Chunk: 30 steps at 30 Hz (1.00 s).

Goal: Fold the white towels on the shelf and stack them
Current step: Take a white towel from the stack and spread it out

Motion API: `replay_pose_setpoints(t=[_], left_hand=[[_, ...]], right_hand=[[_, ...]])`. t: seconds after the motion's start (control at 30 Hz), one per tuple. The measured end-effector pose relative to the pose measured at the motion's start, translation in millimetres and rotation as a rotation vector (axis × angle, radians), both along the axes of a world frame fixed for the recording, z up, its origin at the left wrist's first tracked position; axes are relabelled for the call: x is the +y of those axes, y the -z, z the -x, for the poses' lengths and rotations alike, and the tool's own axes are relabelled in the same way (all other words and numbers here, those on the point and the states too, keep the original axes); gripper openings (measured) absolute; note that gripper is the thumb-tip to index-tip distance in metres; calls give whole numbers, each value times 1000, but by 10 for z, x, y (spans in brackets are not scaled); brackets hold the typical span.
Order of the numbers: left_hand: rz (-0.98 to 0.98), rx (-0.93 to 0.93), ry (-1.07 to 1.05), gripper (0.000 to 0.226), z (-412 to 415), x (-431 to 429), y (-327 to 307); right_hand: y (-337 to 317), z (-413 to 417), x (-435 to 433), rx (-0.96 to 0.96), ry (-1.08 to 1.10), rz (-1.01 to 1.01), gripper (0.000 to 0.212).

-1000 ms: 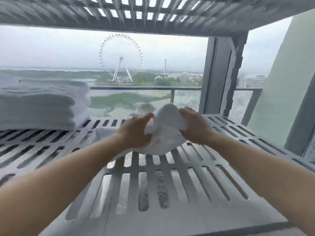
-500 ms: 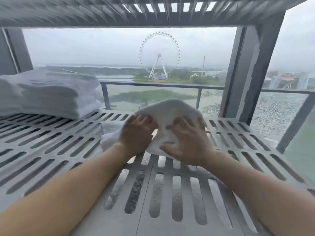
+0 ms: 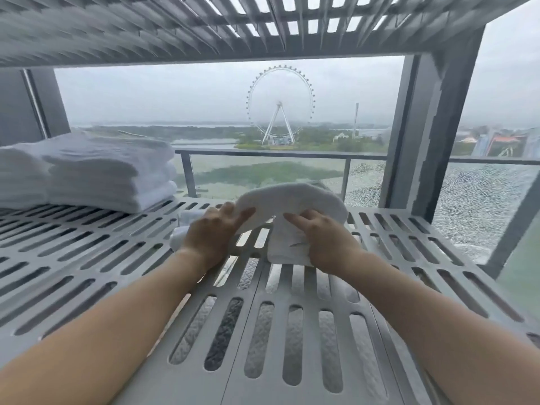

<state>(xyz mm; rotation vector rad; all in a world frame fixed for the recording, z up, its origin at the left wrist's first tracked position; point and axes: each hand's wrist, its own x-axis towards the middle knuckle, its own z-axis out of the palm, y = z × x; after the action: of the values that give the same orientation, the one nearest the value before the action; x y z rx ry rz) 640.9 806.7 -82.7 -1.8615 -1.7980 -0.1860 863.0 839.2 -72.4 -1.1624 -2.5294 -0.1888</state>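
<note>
A small white towel (image 3: 292, 200) is lifted in an arch just above the slotted grey shelf (image 3: 87, 252), at the middle of the shelf. My left hand (image 3: 213, 232) pinches its left end between thumb and fingers. My right hand (image 3: 324, 244) grips the hanging right part, whose lower edge touches the shelf. A rolled bit of white cloth (image 3: 178, 238) lies behind my left wrist, partly hidden. A stack of folded white towels (image 3: 111, 171) sits at the far left of the shelf.
Another slotted shelf (image 3: 204, 27) hangs close overhead. A grey upright post (image 3: 423, 135) stands at the back right. Behind the shelf is a window with a railing (image 3: 263, 154). More towels show through the slots below.
The towel has been raised and spread sideways from a bunched lump into an arch. Both hands have shifted apart. The view has swung left, so the folded stack shows more.
</note>
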Motion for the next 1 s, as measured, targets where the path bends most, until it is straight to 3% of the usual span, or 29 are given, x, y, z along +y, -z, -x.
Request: replay_pose_setpoints(t=[0.1, 0.2, 0.33, 0.43, 0.57, 0.67, 0.73, 0.8, 0.9, 1.0], left_hand=[[-95, 17, 33, 66, -22, -95, -132], [-219, -106, 102, 60, -19, -212, -470], [-303, -241, 79, 43, 23, -213, -921], [-202, -185, -30, 30, -83, -102, -943], [-59, 39, -91, 30, -331, 49, -435], [-63, -43, -70, 39, -346, 103, -109], [-35, -176, -17, 60, -267, 107, -34], [4, -189, 41, 71, -177, 88, -18], [-12, -172, 61, 46, -158, 81, -27], [-172, -182, 47, 27, -158, 80, -116]], right_hand=[[-64, -71, 24, 37, 40, -102, 72], [-270, -260, 84, 218, 116, -246, 67], [-513, -360, 101, 357, 39, -193, 66], [-527, -250, 54, 234, 48, -126, 60], [-405, -21, 37, -30, 176, -118, 49], [-279, 115, 102, -147, 244, -140, 57], [-208, 140, 158, -138, 262, -149, 54], [-139, 125, 205, -73, 245, -190, 40], [-129, 58, 249, 6, 190, -209, 22], [-256, -6, 285, 173, 127, -259, 24]])
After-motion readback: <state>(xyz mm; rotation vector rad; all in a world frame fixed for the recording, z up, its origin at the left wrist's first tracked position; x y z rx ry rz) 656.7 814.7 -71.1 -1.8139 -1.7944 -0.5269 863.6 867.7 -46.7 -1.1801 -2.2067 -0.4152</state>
